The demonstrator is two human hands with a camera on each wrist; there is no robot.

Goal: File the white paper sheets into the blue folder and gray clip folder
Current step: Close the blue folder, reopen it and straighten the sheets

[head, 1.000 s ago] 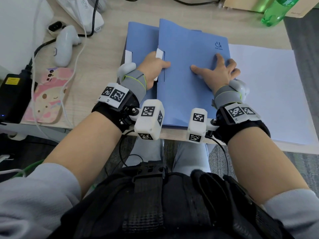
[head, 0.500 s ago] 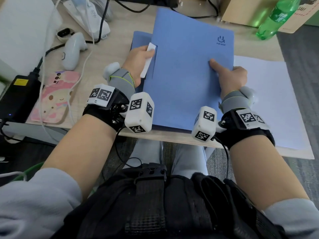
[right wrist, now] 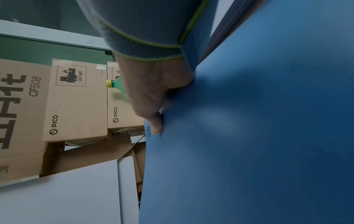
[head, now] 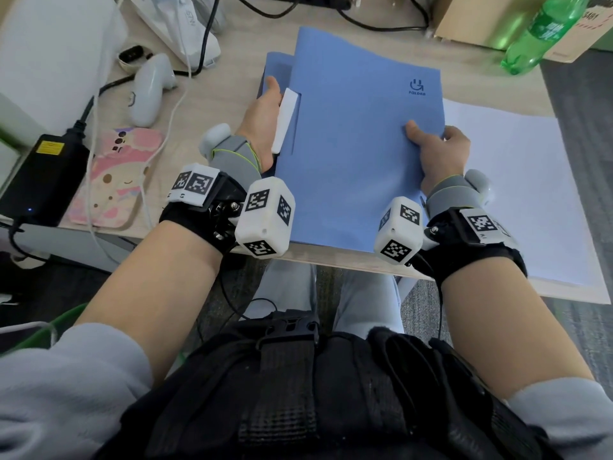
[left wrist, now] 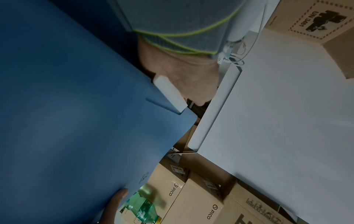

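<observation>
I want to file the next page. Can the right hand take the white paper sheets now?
Probably not yet: the right hand grips the blue folder. The white paper sheets lie uncovered just beside it.

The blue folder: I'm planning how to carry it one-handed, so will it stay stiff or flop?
The blue folder probably flexes: its cover looks thin and card-like. Both hands hold it, the left hand at the spine side and the right hand pinching the opposite edge, which hints that one-handed it may sag. It looks light.
</observation>
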